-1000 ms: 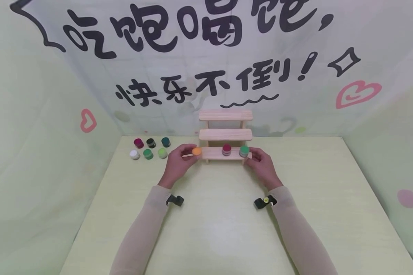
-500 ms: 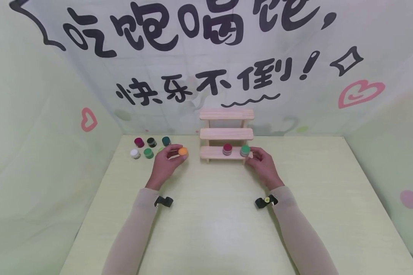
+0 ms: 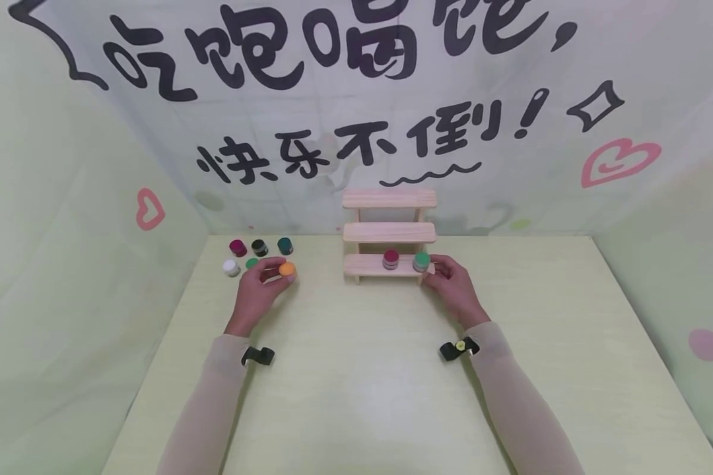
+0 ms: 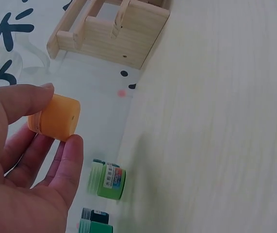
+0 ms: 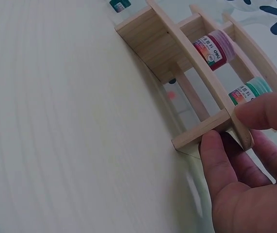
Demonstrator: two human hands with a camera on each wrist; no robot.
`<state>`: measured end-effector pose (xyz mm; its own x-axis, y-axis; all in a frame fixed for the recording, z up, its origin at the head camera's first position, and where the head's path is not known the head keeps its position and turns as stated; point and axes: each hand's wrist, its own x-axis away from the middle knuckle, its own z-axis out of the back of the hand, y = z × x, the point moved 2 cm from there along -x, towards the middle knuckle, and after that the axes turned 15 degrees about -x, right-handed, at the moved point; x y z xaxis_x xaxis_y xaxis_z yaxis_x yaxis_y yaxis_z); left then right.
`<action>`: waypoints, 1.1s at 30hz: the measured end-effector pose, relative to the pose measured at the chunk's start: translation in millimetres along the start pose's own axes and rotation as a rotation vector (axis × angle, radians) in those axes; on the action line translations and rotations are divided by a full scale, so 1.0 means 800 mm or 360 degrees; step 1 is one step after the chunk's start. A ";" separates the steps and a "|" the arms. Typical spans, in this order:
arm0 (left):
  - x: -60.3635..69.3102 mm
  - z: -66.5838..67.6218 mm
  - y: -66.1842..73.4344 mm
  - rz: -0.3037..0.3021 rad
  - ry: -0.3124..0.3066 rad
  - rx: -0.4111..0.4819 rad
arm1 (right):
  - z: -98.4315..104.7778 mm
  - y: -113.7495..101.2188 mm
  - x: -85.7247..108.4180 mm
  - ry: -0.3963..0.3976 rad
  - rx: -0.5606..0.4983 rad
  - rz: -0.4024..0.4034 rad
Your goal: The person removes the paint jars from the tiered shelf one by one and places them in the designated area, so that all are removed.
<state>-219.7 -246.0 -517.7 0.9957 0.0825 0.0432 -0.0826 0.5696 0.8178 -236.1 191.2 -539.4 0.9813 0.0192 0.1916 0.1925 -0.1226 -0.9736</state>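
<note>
An orange paint jar [image 3: 287, 269] is pinched between the thumb and fingers of my left hand [image 3: 255, 297]. In the left wrist view the orange jar [image 4: 58, 118] is held off the table, near a light green paint jar [image 4: 110, 180]. My right hand [image 3: 453, 288] grips the right end of the lowest step of a three-step wooden stand [image 3: 365, 265]. In the right wrist view its thumb lies on top of the step and its fingers are underneath. A dark red paint jar [image 3: 391, 259] and a green paint jar [image 3: 421, 261] stand on that step, the green one beside my right thumb.
Left of the stand, more jars stand on the table [image 3: 356, 382]: magenta [image 3: 237, 248], black [image 3: 259, 248], teal [image 3: 284, 246], white [image 3: 231, 268] and a partly hidden green [image 3: 252, 263]. A printed cloth backdrop [image 3: 481, 198] hangs behind the stand.
My left hand has moved left, away from the stand's lowest step, carrying the orange paint jar to the jars on the table. My right hand has stayed at the stand's right end.
</note>
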 end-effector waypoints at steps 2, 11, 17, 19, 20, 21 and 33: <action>0.000 0.005 -0.005 0.0010 0.0011 -0.0004 | 0.000 -0.001 0.000 -0.0005 -0.0009 0.0003; -0.002 0.020 -0.028 0.0070 0.0000 -0.0048 | 0.001 -0.004 -0.003 -0.0011 -0.0039 0.0021; -0.002 0.027 -0.042 0.0153 -0.0020 -0.0095 | -0.003 -0.005 0.000 -0.0027 -0.0060 0.0009; -0.002 0.027 -0.043 0.0163 -0.0044 -0.0123 | -0.004 -0.005 0.000 -0.0023 -0.0075 0.0009; -0.001 0.026 -0.044 0.0169 -0.0050 -0.0134 | -0.003 -0.005 0.000 -0.0022 -0.0082 0.0010; 0.000 0.026 -0.044 0.0179 -0.0054 -0.0147 | -0.003 -0.004 0.000 -0.0023 -0.0083 0.0013; 0.004 0.023 -0.056 0.0217 -0.0097 -0.0195 | 0.001 -0.001 -0.002 -0.0015 -0.0087 -0.0024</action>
<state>-211.8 -286.0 -543.6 0.9753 0.1184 0.1864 -0.2179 0.6523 0.7260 -238.0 191.7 -539.2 0.9784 0.0307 0.2046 0.2067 -0.1765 -0.9623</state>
